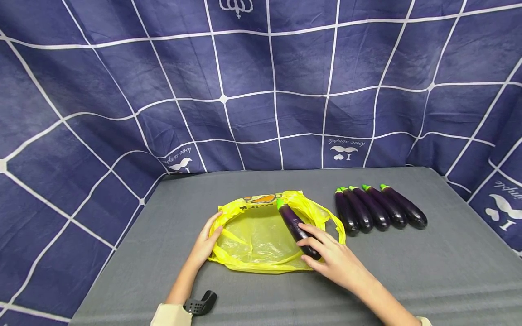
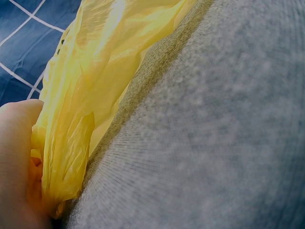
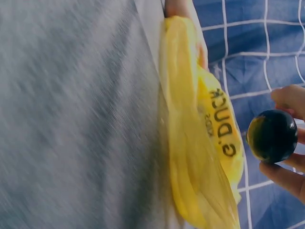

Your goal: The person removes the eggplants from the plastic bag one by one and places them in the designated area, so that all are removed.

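A yellow plastic bag lies on the grey surface with its mouth spread wide. At its left rim my left hand holds the plastic between thumb and fingers; the left wrist view shows the bag bunched beside the thumb. My right hand grips a dark purple eggplant near its rounded end, its green stem end pointing away over the bag's mouth. From the right wrist, that eggplant shows end-on, between the thumb and fingers and apart from the printed bag side.
Several more eggplants lie side by side to the right of the bag, green ends away from me. A blue curtain with white grid lines hangs behind the grey table. A black wrist strap sits at the left cuff.
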The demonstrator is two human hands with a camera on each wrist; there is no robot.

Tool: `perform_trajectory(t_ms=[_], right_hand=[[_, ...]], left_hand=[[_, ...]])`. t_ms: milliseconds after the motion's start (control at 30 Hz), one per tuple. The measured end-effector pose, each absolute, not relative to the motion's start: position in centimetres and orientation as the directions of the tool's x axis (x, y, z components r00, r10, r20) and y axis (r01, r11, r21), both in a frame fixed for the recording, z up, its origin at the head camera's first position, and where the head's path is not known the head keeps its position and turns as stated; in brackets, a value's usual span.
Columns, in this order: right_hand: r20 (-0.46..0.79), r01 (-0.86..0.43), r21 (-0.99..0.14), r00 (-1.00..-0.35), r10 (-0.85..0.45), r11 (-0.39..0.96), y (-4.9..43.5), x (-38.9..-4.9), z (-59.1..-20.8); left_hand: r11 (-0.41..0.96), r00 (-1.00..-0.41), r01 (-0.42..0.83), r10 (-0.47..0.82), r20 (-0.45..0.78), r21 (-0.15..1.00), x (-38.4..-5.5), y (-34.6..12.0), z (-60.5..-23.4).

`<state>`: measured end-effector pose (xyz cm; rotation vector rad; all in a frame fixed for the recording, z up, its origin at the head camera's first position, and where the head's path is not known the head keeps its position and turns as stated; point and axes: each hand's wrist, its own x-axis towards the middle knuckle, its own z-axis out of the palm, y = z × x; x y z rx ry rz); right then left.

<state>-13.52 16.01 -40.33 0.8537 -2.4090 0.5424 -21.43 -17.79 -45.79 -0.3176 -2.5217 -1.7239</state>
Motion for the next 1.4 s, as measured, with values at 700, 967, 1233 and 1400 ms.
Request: perform_trajectory(t_ms=[700,967,1233,1400], right_hand=[[0.605,-0.582,-0.174,-0.700,-0.380,0.794,20.5,-16.0,-38.8],[0.591,-0.555,-0.207,-0.727,-0.349,0.806,22.2,-16.7,-38.9],[0.581,-0.535,-0.239,-0.748,-0.322,0.811,23.8,-17.4,-39.0],[0.552,-0.491,-0.265,-0.783,-0.287,0.830,25.0,-17.6,-38.8]], left_hand=[[0.361,-0.974,0.222,0.129,0.187,0.906,-22.0,-18.2,-46.6],[0.353,-0.975,0.213,0.130,0.178,0.911,-21.9,-18.3,-46.8],[0.337,-0.978,0.197,0.136,0.160,0.921,-21.8,-18.2,-46.8],[0.333,-0.979,0.192,0.132,0.156,0.923,-21.8,-18.1,-46.6]])
